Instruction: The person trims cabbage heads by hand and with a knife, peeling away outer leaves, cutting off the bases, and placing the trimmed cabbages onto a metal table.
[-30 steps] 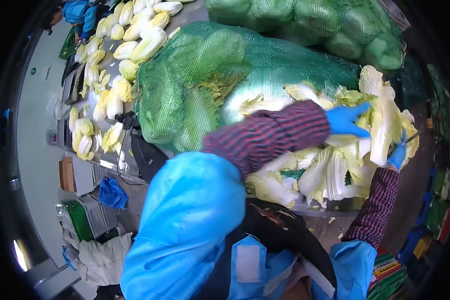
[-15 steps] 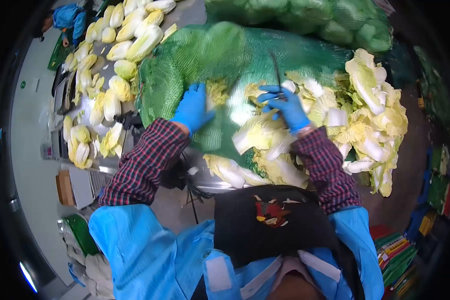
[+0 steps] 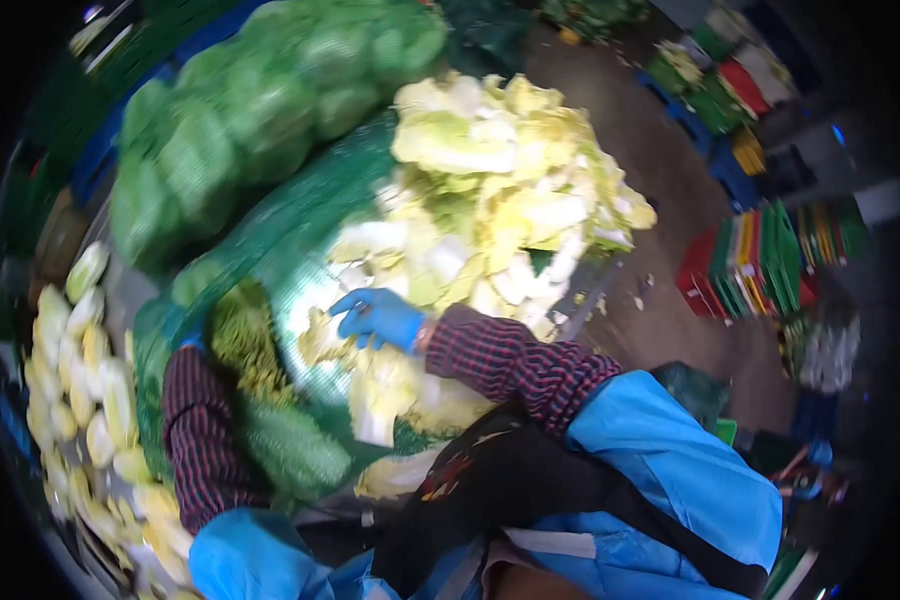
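Observation:
Only a sliver of my left hand (image 3: 192, 342) shows, at the mouth of a green mesh bag (image 3: 315, 190); its fingers are hidden. Beside it, green cabbage leaves (image 3: 245, 335) lie inside the opening, and a pale green cabbage (image 3: 295, 450) sits lower down. My right hand (image 3: 378, 318), gloved in blue, is over the bag at the left edge of a heap of loose yellow-white leaves (image 3: 510, 150). Its fingers are curled round something small and dark that I cannot make out. No knife blade is visible now.
A full green mesh bag of cabbages (image 3: 260, 120) lies at the upper left. Trimmed cabbages (image 3: 95, 400) cover the table's left side. Stacked coloured crates (image 3: 745, 260) stand on the floor at the right, with more bins at the upper right.
The view has swung to the right and is blurred. My left hand has gone from resting on the mesh to mostly out of sight at the bag's opening, where green leaves now show. The knife blade no longer shows.

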Demonstrator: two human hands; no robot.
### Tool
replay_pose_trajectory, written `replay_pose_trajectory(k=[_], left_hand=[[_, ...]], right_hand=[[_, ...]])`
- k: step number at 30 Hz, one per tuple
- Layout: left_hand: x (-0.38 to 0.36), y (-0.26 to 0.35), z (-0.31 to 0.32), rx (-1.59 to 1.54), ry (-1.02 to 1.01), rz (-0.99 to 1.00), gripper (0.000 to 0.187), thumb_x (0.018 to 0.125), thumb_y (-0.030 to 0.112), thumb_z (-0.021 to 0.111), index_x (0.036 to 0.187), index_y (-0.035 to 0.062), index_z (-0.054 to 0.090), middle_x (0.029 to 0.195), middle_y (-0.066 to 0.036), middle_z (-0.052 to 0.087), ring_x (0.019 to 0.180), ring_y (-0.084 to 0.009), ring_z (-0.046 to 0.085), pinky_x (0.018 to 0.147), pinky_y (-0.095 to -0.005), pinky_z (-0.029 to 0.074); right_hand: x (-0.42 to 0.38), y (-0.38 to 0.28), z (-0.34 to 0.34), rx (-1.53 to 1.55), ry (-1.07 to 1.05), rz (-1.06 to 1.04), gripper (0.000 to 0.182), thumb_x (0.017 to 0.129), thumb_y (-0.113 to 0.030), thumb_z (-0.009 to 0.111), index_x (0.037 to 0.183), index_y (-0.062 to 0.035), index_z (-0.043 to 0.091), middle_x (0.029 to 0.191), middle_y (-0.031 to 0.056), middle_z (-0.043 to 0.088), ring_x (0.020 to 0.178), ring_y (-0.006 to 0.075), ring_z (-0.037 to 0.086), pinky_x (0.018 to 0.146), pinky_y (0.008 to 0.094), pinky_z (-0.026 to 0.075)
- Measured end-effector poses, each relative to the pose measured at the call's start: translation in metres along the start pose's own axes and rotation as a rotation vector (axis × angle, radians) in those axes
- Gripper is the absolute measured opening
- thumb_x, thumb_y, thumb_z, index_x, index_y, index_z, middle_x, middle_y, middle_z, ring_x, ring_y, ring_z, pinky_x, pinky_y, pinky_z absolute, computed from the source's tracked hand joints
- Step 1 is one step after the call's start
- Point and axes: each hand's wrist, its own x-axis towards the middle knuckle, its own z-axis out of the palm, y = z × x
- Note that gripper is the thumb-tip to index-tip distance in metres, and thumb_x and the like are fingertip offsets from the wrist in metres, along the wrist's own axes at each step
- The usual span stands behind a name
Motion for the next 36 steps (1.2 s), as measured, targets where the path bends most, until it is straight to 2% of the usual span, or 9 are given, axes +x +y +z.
replay_pose_trajectory(k=[5, 8, 9, 11, 13, 16, 22, 29, 36], left_hand=[[-0.048, 0.093, -0.023, -0.847, -0.100, 0.012, 0.048, 0.091, 0.041, 0.057, 0.114, -0.0010, 0.062, 0.115, -0.024, 0.062, 0.099, -0.0298, 0.063, 0.083, -0.0400, 0.050], [-0.054, 0.149, -0.037, 0.012, -0.201, -0.231, 0.054, 0.081, 0.045, 0.071, 0.093, -0.0077, 0.068, 0.093, -0.019, 0.069, 0.082, -0.0235, 0.066, 0.075, -0.0360, 0.051], [-0.050, 0.144, -0.027, -0.335, -0.247, -0.226, 0.063, 0.072, 0.051, 0.077, 0.083, -0.0107, 0.069, 0.082, -0.013, 0.070, 0.076, -0.0191, 0.066, 0.074, -0.0330, 0.050], [-0.047, 0.136, 0.006, -0.490, -0.575, -0.243, 0.069, 0.072, 0.047, 0.078, 0.109, -0.0103, 0.064, 0.101, -0.014, 0.068, 0.093, -0.0188, 0.064, 0.085, -0.0307, 0.048], [-0.078, 0.172, 0.027, -0.929, -0.486, 0.018, 0.084, 0.072, 0.023, 0.082, 0.138, -0.0035, 0.038, 0.132, -0.014, 0.052, 0.120, -0.0210, 0.050, 0.104, -0.0352, 0.038], [-0.064, 0.176, 0.035, -1.234, -0.479, -0.281, 0.058, 0.074, 0.016, 0.080, 0.124, -0.0003, 0.055, 0.113, -0.010, 0.064, 0.099, -0.0205, 0.063, 0.090, -0.0326, 0.049], [-0.070, 0.181, 0.050, -1.171, -0.399, -0.095, 0.060, 0.074, 0.016, 0.081, 0.124, -0.0028, 0.053, 0.114, -0.011, 0.063, 0.101, -0.0195, 0.062, 0.088, -0.0321, 0.050], [-0.160, 0.232, 0.023, -1.160, -0.301, 0.182, 0.116, 0.057, 0.024, 0.091, 0.145, -0.0056, 0.022, 0.131, -0.022, 0.048, 0.122, -0.0277, 0.048, 0.103, -0.0392, 0.039], [-0.217, 0.247, 0.041, -0.480, -0.428, 0.488, 0.122, 0.046, 0.030, 0.091, 0.148, 0.0077, 0.027, 0.135, -0.021, 0.045, 0.121, -0.0379, 0.044, 0.106, -0.0418, 0.034]], right_hand=[[0.020, -0.004, 0.000, 0.102, 0.072, -0.072, 0.039, 0.082, 0.000, 0.057, 0.120, -0.0057, 0.058, 0.097, 0.0078, 0.065, 0.060, 0.0107, 0.058, 0.049, 0.0221, 0.047], [0.034, 0.002, 0.002, 0.161, 0.178, -0.111, 0.045, 0.083, 0.000, 0.057, 0.127, -0.0060, 0.054, 0.109, 0.0086, 0.061, 0.065, 0.0115, 0.059, 0.050, 0.0227, 0.049], [0.045, 0.007, -0.004, 0.224, 0.174, -0.164, 0.046, 0.083, -0.001, 0.057, 0.129, -0.0068, 0.053, 0.106, 0.0080, 0.061, 0.063, 0.0116, 0.059, 0.050, 0.0235, 0.049], [0.042, -0.005, -0.004, 0.213, 0.205, -0.120, 0.048, 0.085, -0.008, 0.061, 0.132, -0.0087, 0.051, 0.095, 0.0053, 0.061, 0.059, 0.0114, 0.058, 0.048, 0.0260, 0.049], [0.049, 0.000, -0.011, 0.186, 0.250, -0.111, 0.046, 0.087, -0.016, 0.062, 0.131, -0.0106, 0.051, 0.082, 0.0019, 0.058, 0.054, 0.0101, 0.053, 0.044, 0.0247, 0.044], [0.059, 0.004, -0.027, 0.250, 0.261, -0.072, 0.055, 0.083, -0.019, 0.070, 0.132, -0.0072, 0.046, 0.096, 0.0068, 0.058, 0.054, 0.0130, 0.055, 0.043, 0.0277, 0.045], [0.049, -0.022, -0.027, 0.283, 0.175, 0.064, 0.077, 0.079, -0.018, 0.076, 0.141, 0.0004, 0.034, 0.098, 0.0109, 0.061, 0.050, 0.0124, 0.051, 0.043, 0.0250, 0.040], [-0.088, 0.002, -0.040, 0.303, 0.297, -0.034, 0.051, 0.082, -0.013, 0.073, 0.124, 0.0012, 0.047, 0.090, 0.0068, 0.057, 0.052, 0.0108, 0.053, 0.045, 0.0233, 0.043], [-0.184, 0.064, -0.087, 0.159, 0.353, 0.023, 0.030, 0.086, -0.010, 0.065, 0.112, 0.0001, 0.052, 0.078, 0.0056, 0.061, 0.051, 0.0093, 0.054, 0.046, 0.0221, 0.045]])
